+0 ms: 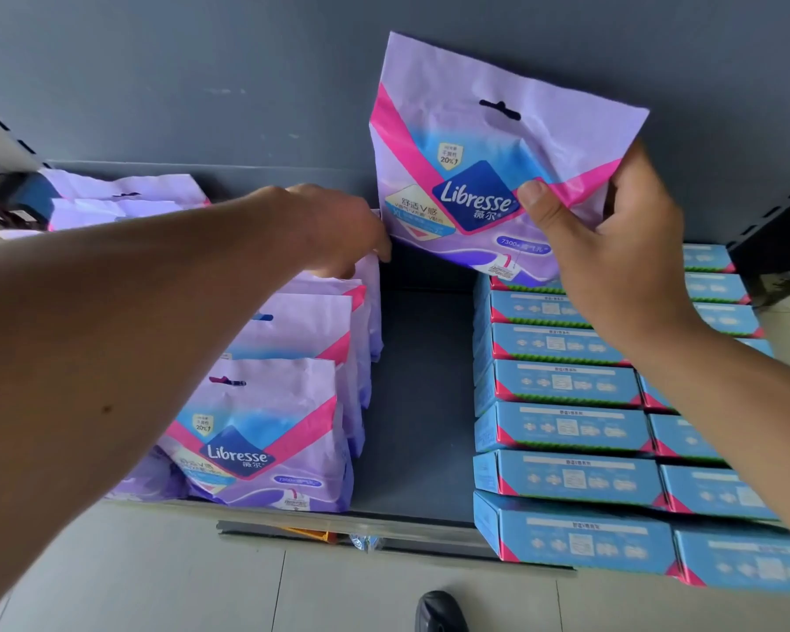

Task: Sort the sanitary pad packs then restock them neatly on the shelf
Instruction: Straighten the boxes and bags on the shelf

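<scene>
Head view: a grey shelf (416,403) runs beneath a grey back wall (201,75). Blue boxes (566,426) fill its right end in rows running from the back to the front edge, some overhanging that edge. A row of purple Libresse packs (270,431) stands upright left of the bare middle strip, with more purple packs (124,198) at the back left corner. The right hand (612,239) holds one purple pack (489,152) above the shelf's back edge, thumb on its front and fingers curled behind it. The left hand (338,230) reaches to the rearmost pack of the row, fingers bent downward; whether they grip it cannot be told.
</scene>
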Demonstrator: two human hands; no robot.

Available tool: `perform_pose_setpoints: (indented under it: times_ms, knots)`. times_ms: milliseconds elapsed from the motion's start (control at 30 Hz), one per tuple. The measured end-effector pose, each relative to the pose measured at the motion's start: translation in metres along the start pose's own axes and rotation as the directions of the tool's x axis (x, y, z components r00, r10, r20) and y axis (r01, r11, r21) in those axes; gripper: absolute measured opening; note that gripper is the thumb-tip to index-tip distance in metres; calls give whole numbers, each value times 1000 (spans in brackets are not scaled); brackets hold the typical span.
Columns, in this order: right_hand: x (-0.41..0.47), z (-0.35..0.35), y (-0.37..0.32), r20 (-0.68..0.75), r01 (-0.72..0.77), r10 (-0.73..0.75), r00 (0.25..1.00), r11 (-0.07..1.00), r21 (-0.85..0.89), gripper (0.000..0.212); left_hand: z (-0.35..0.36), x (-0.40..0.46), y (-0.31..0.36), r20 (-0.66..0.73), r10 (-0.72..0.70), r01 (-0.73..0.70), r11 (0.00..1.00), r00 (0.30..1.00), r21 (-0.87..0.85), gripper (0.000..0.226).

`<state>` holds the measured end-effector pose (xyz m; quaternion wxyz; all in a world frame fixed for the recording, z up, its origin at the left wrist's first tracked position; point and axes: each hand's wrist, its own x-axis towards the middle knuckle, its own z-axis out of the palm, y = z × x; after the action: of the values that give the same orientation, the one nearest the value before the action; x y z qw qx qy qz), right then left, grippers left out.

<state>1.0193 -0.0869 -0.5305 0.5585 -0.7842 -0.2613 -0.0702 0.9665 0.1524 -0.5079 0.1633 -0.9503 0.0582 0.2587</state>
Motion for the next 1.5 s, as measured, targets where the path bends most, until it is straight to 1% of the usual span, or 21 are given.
perform_pose_setpoints:
  times_ms: [100,200,267,367,500,567,633,733,833,900,967,1033,1167,1267,1400,1500]
  knots:
    - [-3,1,-1,-7,-3,3,1000,1000,-12,43,-1,-2,3,-57,-53,55,998,997,31,41]
    - [-5,3,-4,-16,-2,2,1000,1000,-25,43,1,-5,3,-111,-76,81,996,991,42,32]
    - [-7,5,-5,-28,2,-3,1000,999,-32,43,2,-8,3,-175,-69,79,996,982,51,28]
    - [-15,9,-6,-51,6,-8,999,999,-45,43,9,-13,-1,-302,-20,49,995,953,89,26]
    - [-22,14,-8,-78,17,-22,997,998,-61,41,20,-20,-4,-363,-5,-14,999,932,-50,21]
    - [-22,17,-10,-75,26,-32,997,997,-72,39,26,-24,-4,-397,32,-73,993,917,-89,19]
    - [-22,20,-13,-61,35,-41,997,995,-93,39,28,-27,-5,-405,46,-102,988,913,-117,24]
    - [-18,26,-18,-37,65,-69,997,991,-120,42,31,-31,-10,-397,10,-105,970,918,-218,41]
    - [-10,31,-23,5,58,-58,998,993,-107,43,33,-38,-16,-407,-49,-117,921,912,-372,40]
    - [-5,33,-24,26,38,-36,999,995,-91,42,36,-43,-19,-409,-123,-64,907,904,-416,39]
    - [-2,35,-24,19,37,-35,999,995,-97,41,39,-46,-19,-400,-208,36,917,892,-397,39]
    - [-3,36,-25,4,62,-61,998,991,-117,42,41,-47,-18,-386,-254,92,916,887,-390,39]
    - [-10,39,-24,12,94,-94,996,985,-147,44,38,-50,-23,-409,-236,31,893,882,-448,32]
    - [-12,45,-22,27,86,-83,996,987,-138,44,39,-54,-26,-459,-229,-11,886,859,-464,30]
    - [-2,62,-22,76,58,-50,996,993,-106,44,41,-55,-27,-521,-233,-65,869,821,-490,31]
    - [4,81,-19,113,3,9,994,994,-111,43,50,-58,-31,-535,-246,-73,859,808,-506,33]
